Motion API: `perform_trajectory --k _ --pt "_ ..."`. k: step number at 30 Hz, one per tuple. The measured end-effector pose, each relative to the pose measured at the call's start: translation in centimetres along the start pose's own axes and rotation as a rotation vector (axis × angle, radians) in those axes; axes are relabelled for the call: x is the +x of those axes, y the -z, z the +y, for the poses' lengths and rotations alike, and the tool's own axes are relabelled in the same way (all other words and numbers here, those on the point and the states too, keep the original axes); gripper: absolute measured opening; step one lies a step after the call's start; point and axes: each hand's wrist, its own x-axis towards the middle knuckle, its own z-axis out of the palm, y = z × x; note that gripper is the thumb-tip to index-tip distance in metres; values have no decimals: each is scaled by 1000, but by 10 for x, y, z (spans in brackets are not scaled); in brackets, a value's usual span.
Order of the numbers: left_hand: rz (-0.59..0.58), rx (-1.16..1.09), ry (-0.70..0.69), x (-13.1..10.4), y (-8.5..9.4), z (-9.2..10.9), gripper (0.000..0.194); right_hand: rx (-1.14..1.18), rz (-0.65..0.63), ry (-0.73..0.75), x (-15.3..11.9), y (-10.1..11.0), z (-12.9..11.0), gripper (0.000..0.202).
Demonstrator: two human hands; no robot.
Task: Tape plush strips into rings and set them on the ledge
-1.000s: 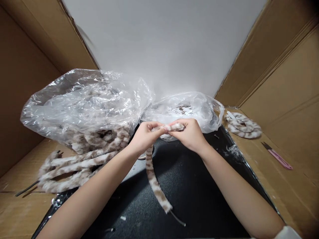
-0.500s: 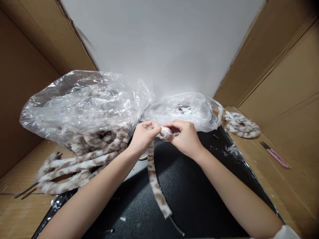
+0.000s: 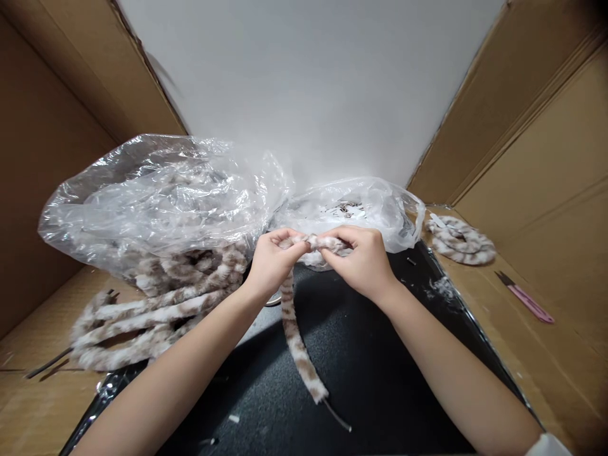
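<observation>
A brown-and-white furry strip (image 3: 297,345) hangs down from between my hands, and a thin dark cord sticks out of its lower end. My left hand (image 3: 275,256) pinches the strip near its upper part, thumb and fingers closed. Close beside it on the right, my right hand (image 3: 358,256) pinches the short upper section, which lies sideways between the two hands. Parts of the fur are hidden behind the fingers.
A clear plastic bag (image 3: 166,202) lies over piled furry strips (image 3: 142,316) at the left. Behind my hands is a smaller bag (image 3: 380,212) with small pieces. A furry coil (image 3: 460,240) and pink-handled snips (image 3: 527,297) lie right, on cardboard. White bits dot the black surface (image 3: 370,380).
My right hand has moved slightly right, and more of the furry section shows stretched between the hands. The hanging end has risen a little.
</observation>
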Motion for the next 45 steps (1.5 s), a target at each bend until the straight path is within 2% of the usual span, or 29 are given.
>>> perform_trajectory --k 6,11,16,20,23,26,29,31,34,38,45 --pt "-94 -173 114 3 -1 -4 7 204 -18 -196 2 -1 5 12" --pt "-117 -176 127 2 -1 -1 6 351 -54 -314 1 -4 10 13" --pt "-173 -123 125 1 2 2 6 470 -91 -367 3 -4 14 16" --pt "-242 36 68 -1 3 -2 15 446 -111 -367 3 -5 15 14" --pt "-279 181 -27 -3 1 -4 22 366 -120 -335 1 -7 14 13" --pt "-264 318 -159 -6 -1 -3 26 311 -114 -301 1 -8 12 11" --pt "-257 440 -225 -8 -2 1 28 276 -117 -266 2 -5 10 8" --pt "-302 460 -226 -8 -1 3 28 242 -107 -234 4 0 10 7" --pt "-409 370 -206 -5 1 3 28 216 -89 -211 7 8 10 6" --pt "-489 289 -177 0 5 1 29 221 -94 -212 10 19 10 6" --pt "-677 480 -170 8 19 13 32 143 -35 -190 15 33 10 8"
